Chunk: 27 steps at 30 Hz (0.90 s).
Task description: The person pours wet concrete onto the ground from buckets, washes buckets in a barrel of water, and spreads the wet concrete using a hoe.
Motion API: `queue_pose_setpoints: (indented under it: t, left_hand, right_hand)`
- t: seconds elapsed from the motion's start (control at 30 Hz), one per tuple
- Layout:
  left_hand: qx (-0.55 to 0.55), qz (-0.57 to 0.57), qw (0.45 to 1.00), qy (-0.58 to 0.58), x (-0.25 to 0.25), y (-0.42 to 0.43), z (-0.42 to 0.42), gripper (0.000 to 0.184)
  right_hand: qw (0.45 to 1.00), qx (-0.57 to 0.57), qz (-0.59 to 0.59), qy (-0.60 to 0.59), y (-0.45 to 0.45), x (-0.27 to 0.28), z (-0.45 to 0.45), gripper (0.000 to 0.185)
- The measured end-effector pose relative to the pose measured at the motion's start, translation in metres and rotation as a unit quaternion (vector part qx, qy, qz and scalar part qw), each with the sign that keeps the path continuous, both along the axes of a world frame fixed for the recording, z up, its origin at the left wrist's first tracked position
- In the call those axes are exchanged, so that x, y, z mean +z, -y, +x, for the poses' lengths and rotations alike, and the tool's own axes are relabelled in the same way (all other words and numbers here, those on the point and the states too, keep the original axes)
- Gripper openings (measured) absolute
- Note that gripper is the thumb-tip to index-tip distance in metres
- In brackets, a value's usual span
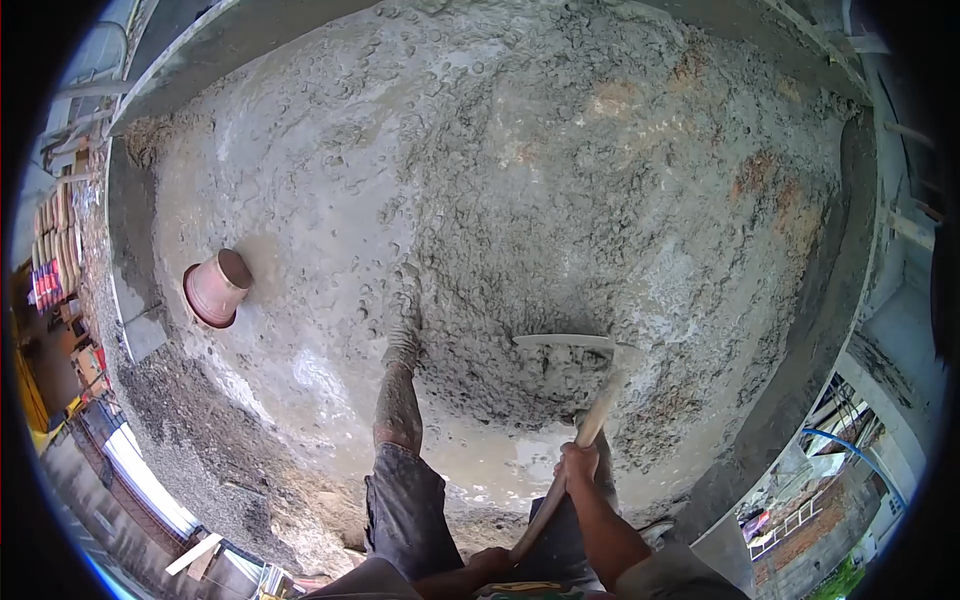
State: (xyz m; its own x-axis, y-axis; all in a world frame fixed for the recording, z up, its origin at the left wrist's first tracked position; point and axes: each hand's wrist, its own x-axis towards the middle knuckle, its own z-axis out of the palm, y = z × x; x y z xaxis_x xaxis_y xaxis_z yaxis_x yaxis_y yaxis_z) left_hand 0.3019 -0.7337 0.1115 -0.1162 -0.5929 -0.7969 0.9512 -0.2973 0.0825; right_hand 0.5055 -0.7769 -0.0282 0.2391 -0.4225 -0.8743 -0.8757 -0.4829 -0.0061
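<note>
A hoe with a long wooden handle runs from low in front of my body up to the right. Its thin curved blade rests at the wet grey concrete mix. My right hand is wrapped round the middle of the handle. Lower down, close to my waist, my left hand is closed on the handle's near end, partly hidden by the arm and clothes. My mud-coated left leg stands in the mix; the other leg is mostly behind the handle.
A pink bucket sits in the mix at left, wide rim toward the lower left. Low walls border the mix. Gravel lies at lower left. Stacked sacks stand beyond the left wall, a ladder at lower right.
</note>
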Motion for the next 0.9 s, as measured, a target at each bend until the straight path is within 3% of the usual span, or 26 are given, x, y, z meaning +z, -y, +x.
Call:
queue_pose_setpoints:
  t: [0.07, 0.13, 0.2, 0.23, 0.3, 0.4, 0.5, 0.6, 0.7, 0.9]
  left_hand:
    - [0.032, 0.009, 0.999, 0.034, -0.013, -0.001, -0.011, 0.04]
    - [0.069, 0.011, 0.992, 0.104, -0.032, -0.03, 0.002, 0.039]
    - [0.092, 0.122, 0.978, 0.139, -0.062, -0.121, 0.065, 0.04]
    - [0.117, 0.192, 0.953, 0.204, -0.091, -0.159, 0.081, 0.043]
    - [0.112, 0.331, 0.886, 0.304, -0.149, -0.258, 0.128, 0.042]
    - [0.058, 0.494, 0.798, 0.34, -0.209, -0.427, 0.185, 0.037]
    - [0.043, 0.549, 0.772, 0.318, -0.254, -0.526, 0.184, 0.034]
    - [0.133, 0.471, 0.844, 0.218, -0.276, -0.508, 0.15, 0.034]
    - [0.29, 0.394, 0.863, 0.122, -0.295, -0.388, 0.106, 0.033]
    - [0.452, 0.272, 0.85, 0.008, -0.197, -0.229, 0.105, 0.022]
  right_hand:
    - [0.997, -0.026, 0.055, 0.054, -0.001, 0.023, 0.011, 0.01]
    - [0.986, -0.061, 0.105, 0.116, -0.061, 0.046, 0.055, 0.009]
    - [0.961, -0.075, 0.181, 0.196, -0.135, 0.033, 0.109, 0.008]
    - [0.949, -0.09, 0.251, 0.172, -0.18, 0.026, 0.14, 0.005]
    - [0.913, -0.086, 0.356, 0.182, -0.282, -0.012, 0.197, 0.005]
    - [0.823, -0.104, 0.521, 0.202, -0.44, -0.089, 0.254, 0.009]
    - [0.838, -0.098, 0.516, 0.149, -0.56, -0.152, 0.252, 0.009]
    - [0.876, -0.041, 0.463, 0.129, -0.576, -0.18, 0.209, 0.009]
    - [0.921, 0.042, 0.377, 0.086, -0.524, -0.181, 0.174, 0.01]
    - [0.95, 0.118, 0.29, -0.009, -0.401, -0.139, 0.137, 0.011]
